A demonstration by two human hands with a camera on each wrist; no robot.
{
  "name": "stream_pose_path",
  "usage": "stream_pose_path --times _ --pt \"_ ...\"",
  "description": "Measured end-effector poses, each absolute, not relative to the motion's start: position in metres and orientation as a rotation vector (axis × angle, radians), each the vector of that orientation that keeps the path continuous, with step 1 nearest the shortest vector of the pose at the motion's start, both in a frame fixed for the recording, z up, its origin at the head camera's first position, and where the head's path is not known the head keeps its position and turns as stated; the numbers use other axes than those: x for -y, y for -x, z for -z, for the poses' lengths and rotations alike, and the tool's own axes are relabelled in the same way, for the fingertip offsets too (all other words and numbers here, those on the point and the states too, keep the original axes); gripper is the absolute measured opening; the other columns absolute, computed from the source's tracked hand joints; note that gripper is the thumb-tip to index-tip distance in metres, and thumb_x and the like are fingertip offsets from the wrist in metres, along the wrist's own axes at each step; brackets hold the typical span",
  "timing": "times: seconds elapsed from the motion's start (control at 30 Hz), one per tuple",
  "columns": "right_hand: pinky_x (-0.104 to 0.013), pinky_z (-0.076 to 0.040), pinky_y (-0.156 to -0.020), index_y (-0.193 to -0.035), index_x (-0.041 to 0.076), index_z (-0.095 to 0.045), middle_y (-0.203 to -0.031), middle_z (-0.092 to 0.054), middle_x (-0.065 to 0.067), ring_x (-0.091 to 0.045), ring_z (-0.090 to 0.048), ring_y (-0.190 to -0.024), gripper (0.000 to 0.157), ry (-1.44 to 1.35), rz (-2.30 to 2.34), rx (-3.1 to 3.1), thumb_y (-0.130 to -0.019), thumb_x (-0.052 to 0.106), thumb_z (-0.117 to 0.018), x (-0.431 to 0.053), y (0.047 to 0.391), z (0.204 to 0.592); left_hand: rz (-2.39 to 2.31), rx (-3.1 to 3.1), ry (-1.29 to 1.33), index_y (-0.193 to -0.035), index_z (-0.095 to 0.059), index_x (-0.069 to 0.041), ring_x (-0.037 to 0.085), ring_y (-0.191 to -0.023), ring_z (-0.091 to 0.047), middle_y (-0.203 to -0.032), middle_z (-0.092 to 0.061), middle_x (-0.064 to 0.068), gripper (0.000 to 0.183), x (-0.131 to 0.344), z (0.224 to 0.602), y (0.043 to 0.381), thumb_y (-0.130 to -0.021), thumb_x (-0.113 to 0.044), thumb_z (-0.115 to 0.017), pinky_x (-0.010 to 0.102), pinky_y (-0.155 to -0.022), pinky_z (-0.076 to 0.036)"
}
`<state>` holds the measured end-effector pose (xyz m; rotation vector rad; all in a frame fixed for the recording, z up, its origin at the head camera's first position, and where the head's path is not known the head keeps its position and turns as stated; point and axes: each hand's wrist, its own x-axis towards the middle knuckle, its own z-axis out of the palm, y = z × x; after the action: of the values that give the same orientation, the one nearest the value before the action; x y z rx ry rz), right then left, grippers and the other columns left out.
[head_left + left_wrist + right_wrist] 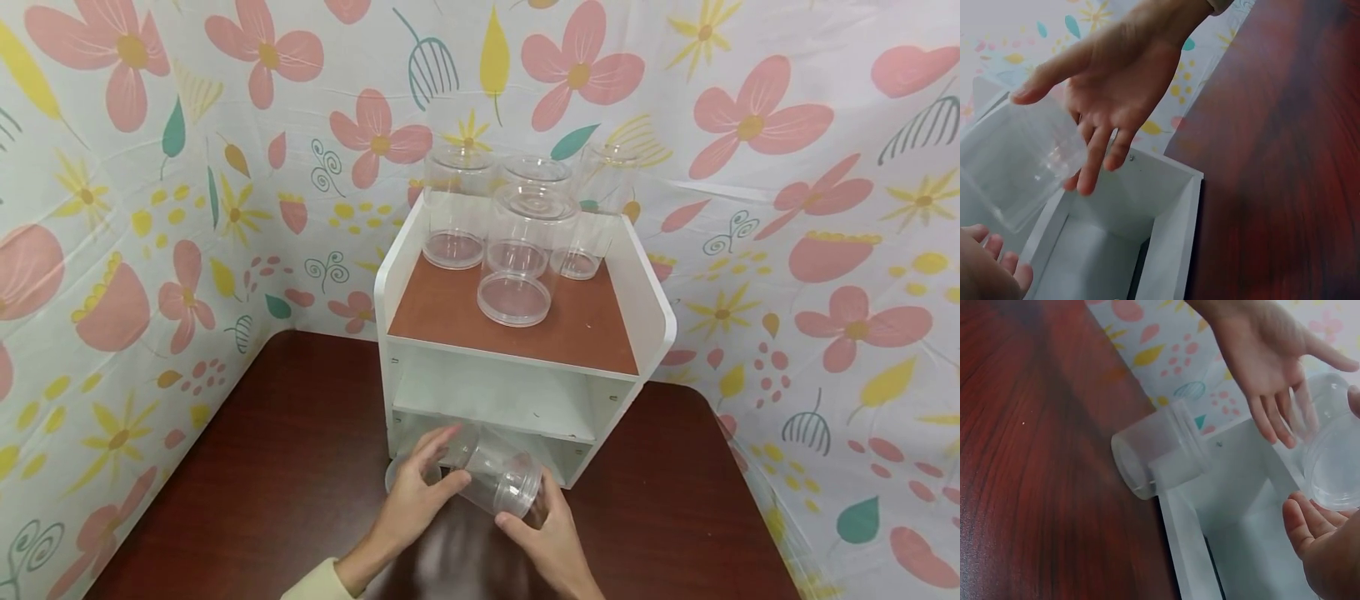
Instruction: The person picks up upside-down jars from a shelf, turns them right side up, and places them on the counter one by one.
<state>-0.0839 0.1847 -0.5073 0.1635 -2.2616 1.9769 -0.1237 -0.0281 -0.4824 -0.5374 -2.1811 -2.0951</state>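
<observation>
In the head view both hands hold a clear plastic jar point(491, 467), tilted, in front of the cabinet's lowest shelf. My left hand point(412, 496) grips its left end, thumb on the near side and fingers along the far side. My right hand point(553, 533) grips the ringed right end between thumb and fingers. The right wrist view shows this jar point(1341, 465) at the right edge, with the left palm open towards the camera. A second clear jar point(1160, 447) stands on the table by the cabinet's left front, partly hidden behind the left hand in the head view.
A white shelf cabinet point(495, 392) with a brown top board stands on the dark wooden table point(637, 533). Several clear jars point(517, 300) stand on the top board, between raised side panels. Flower-patterned sheeting point(750, 208) hangs behind the table and along its sides.
</observation>
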Motion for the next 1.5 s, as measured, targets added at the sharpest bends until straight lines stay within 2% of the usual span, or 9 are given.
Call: stream_pose_path --times 0.2,0.33,0.53,0.7,0.83,1.0,1.2,1.33,1.5 --pt "-0.020 -0.046 -0.102 -0.149 -0.001 -0.042 -0.140 -0.057 -0.022 -0.015 -0.060 -0.125 0.075 -0.214 -2.001 2.203 -0.084 -0.006 -0.079 -0.193 0.081 0.503 1.956 2.152 0.471 -0.142 -0.058 0.001 0.032 -0.127 -0.056 -0.141 -0.058 0.010 0.044 0.038 0.473 0.123 -0.102 -0.013 -0.066 0.045 -0.107 -0.047" --pt "-0.019 -0.044 -0.105 -0.151 -0.004 -0.038 -0.143 -0.054 -0.025 -0.014 -0.060 -0.126 0.078 -0.225 -1.993 2.174 -0.083 -0.010 -0.077 -0.201 0.081 0.500 1.838 2.146 0.384 -0.139 -0.061 0.001 0.033 -0.123 -0.058 -0.138 -0.060 0.008 0.041 0.048 0.463 0.125 -0.101 -0.014 -0.067 0.042 -0.099 -0.051" --pt "-0.018 -0.045 -0.102 -0.151 -0.004 -0.039 -0.138 -0.054 -0.019 -0.007 -0.060 -0.123 0.079 -0.213 -1.913 2.179 -0.083 -0.011 -0.077 -0.210 0.081 0.496 1.682 2.157 0.273 -0.134 -0.065 0.001 0.023 -0.118 -0.059 -0.133 -0.061 0.007 0.040 0.065 0.448 0.131 -0.096 -0.010 -0.074 0.030 -0.097 -0.049" --pt "-0.019 -0.048 -0.099 -0.151 -0.003 -0.040 -0.134 -0.055 -0.017 -0.011 -0.062 -0.118 0.079 -0.224 -1.880 2.186 -0.082 -0.012 -0.078 -0.216 0.082 0.490 1.643 2.101 0.202 -0.133 -0.065 0.001 0.019 -0.114 -0.059 -0.129 -0.062 0.009 0.040 0.075 0.436 0.136 -0.094 -0.004 -0.075 0.023 -0.093 -0.048" --pt "-0.016 -0.046 -0.100 -0.151 -0.003 -0.040 -0.136 -0.052 -0.018 -0.008 -0.059 -0.120 0.079 -0.204 -1.845 2.215 -0.082 -0.009 -0.079 -0.219 0.081 0.485 1.601 2.073 0.182 -0.133 -0.065 0.001 0.022 -0.115 -0.058 -0.126 -0.062 0.012 0.039 0.082 0.428 0.142 -0.095 -0.004 -0.074 0.023 -0.093 -0.047" --pt "-0.012 -0.040 -0.104 -0.153 0.000 -0.038 -0.147 -0.045 -0.021 0.000 -0.049 -0.130 0.081 -0.193 -1.821 2.253 -0.084 -0.004 -0.080 -0.222 0.081 0.481 1.615 2.108 0.144 -0.140 -0.060 0.002 0.027 -0.124 -0.056 -0.135 -0.059 0.015 0.044 0.087 0.419 0.158 -0.098 -0.009 -0.071 0.035 -0.104 -0.046" --pt "-0.018 -0.049 -0.095 -0.156 0.009 -0.040 -0.143 -0.048 -0.012 -0.010 -0.055 -0.120 0.087 -0.216 -1.755 2.294 -0.081 -0.002 -0.084 -0.224 0.083 0.478 1.698 2.150 0.146 -0.149 -0.051 0.002 0.032 -0.132 -0.056 -0.145 -0.053 0.018 0.051 0.086 0.413 0.179 -0.102 -0.013 -0.066 0.043 -0.108 -0.046" --pt "-0.017 -0.048 -0.092 -0.156 0.010 -0.043 -0.133 -0.052 -0.005 -0.012 -0.054 -0.116 0.090 -0.245 -1.594 2.343 -0.079 0.004 -0.089 -0.225 0.084 0.475 1.679 2.172 0.118 -0.146 -0.056 -0.002 0.029 -0.123 -0.063 -0.142 -0.059 0.017 0.047 0.082 0.412 0.189 -0.102 -0.015 -0.066 0.042 -0.099 -0.052" --pt "-0.013 -0.039 -0.098 -0.157 0.007 -0.042 -0.136 -0.053 -0.006 -0.014 -0.051 -0.120 0.093 -0.301 -1.459 2.364 -0.077 0.009 -0.091 -0.225 0.084 0.473 1.612 2.220 0.072 -0.138 -0.066 -0.011 0.023 -0.096 -0.069 -0.121 -0.072 0.012 0.036 0.079 0.412 0.195 -0.102 -0.019 -0.065 0.035 -0.080 -0.055"
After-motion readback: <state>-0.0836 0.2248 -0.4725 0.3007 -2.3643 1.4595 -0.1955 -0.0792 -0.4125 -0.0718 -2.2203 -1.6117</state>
